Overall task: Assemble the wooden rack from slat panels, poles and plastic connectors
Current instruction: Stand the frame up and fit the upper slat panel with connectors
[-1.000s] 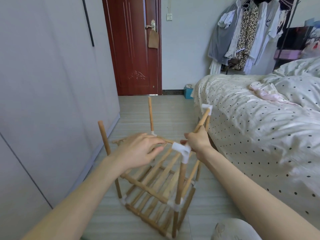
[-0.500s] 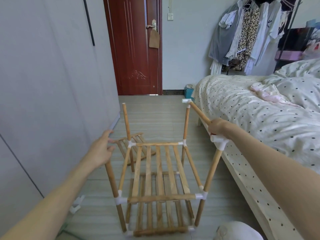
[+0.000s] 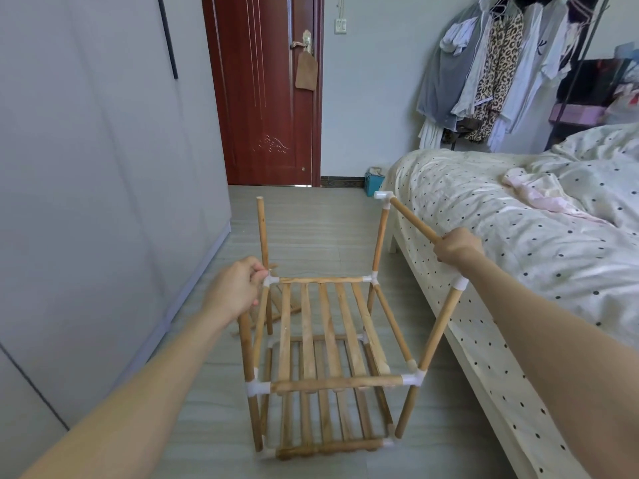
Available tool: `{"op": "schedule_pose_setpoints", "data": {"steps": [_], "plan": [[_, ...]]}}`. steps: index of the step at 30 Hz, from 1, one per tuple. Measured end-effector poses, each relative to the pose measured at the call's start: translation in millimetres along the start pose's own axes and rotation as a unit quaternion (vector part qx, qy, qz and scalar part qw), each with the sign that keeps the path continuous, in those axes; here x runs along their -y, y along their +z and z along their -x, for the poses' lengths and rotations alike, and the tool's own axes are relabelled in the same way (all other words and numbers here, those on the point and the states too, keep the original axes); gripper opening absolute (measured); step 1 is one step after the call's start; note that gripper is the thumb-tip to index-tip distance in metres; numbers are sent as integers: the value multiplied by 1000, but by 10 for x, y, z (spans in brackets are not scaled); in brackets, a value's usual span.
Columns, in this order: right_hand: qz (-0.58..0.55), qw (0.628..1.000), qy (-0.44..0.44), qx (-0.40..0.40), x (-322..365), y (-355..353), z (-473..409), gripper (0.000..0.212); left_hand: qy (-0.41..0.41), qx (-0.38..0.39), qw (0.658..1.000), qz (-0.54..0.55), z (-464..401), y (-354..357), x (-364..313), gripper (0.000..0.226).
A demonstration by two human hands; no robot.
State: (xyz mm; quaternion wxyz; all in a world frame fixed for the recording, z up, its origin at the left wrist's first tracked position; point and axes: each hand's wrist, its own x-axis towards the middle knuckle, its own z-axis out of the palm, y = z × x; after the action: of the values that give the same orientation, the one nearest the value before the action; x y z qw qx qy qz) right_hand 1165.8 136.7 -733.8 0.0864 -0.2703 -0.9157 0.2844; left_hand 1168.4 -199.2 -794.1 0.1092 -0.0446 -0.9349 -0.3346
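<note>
Both hands are gripping the rack (image 3: 332, 340): the right hand (image 3: 456, 248) is wrapping the top rail (image 3: 413, 219), which is running away from the person; the left hand (image 3: 238, 288) is pinching the far-left connector (image 3: 270, 281)

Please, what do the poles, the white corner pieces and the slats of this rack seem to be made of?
Poles: apparently unfinished wood, tan and matte, with faint grain.
White corner pieces: probably moulded plastic, smooth and slightly glossy.
Slats: light wood, seemingly raw; darker streaks and uneven tone show, with no visible varnish shine.
</note>
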Motion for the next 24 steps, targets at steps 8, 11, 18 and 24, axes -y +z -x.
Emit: {"op": "schedule_pose_setpoints", "data": {"steps": [8,11,18,24], "plan": [[-16,998,29,-55,-155,-57,-418,24,8,-1,1000,-25,-455,329,-216,18],[-1,997,10,-83,-134,-65,-335,15,12,5,999,-30,-526,346,-250,23],[290,929,-227,-46,57,287,426,34,84,18,994,65,-164,172,-110,44],[245,893,-352,136,431,871,1413,40,53,68,996,36,375,-68,382,63]]}}
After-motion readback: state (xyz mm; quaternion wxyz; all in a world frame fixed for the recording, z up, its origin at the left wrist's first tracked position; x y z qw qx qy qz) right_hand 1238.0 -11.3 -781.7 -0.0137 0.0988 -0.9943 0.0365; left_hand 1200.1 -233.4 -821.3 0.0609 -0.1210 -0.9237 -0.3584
